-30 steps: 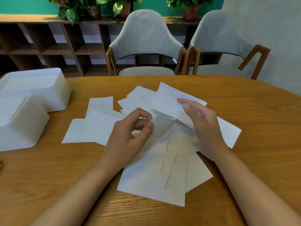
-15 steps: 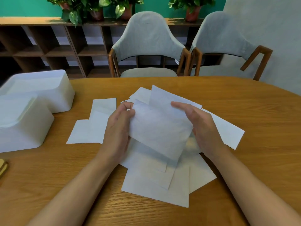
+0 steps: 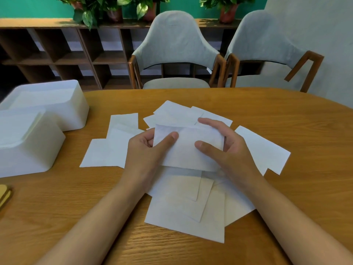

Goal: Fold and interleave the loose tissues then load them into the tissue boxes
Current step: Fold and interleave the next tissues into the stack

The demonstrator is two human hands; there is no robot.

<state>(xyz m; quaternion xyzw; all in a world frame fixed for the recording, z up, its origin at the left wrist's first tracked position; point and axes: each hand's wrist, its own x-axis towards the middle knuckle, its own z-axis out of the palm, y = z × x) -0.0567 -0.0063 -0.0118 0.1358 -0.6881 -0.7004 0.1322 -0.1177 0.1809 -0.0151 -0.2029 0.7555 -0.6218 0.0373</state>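
A white tissue (image 3: 188, 150), folded over along its top edge, is held above the table by both hands. My left hand (image 3: 147, 150) grips its left end, thumb on top. My right hand (image 3: 223, 148) grips its right end, thumb pressing the front face. Under and around the hands lie several loose white tissues (image 3: 183, 205), overlapping in a scattered pile. More loose tissues (image 3: 112, 148) lie to the left. Two white tissue boxes stand at the table's left: the near one (image 3: 28, 150) and the far one (image 3: 57, 106), both open at the top.
The wooden table (image 3: 286, 115) has a curved far-right edge. Two grey chairs (image 3: 175, 48) stand behind it, with a dark shelf unit (image 3: 63, 54) and potted plants beyond. A yellowish object (image 3: 3, 196) lies at the left edge.
My hands lifted one tissue off the pile, spread it between them, and folded its top half down. It is now a narrower strip held at both ends.
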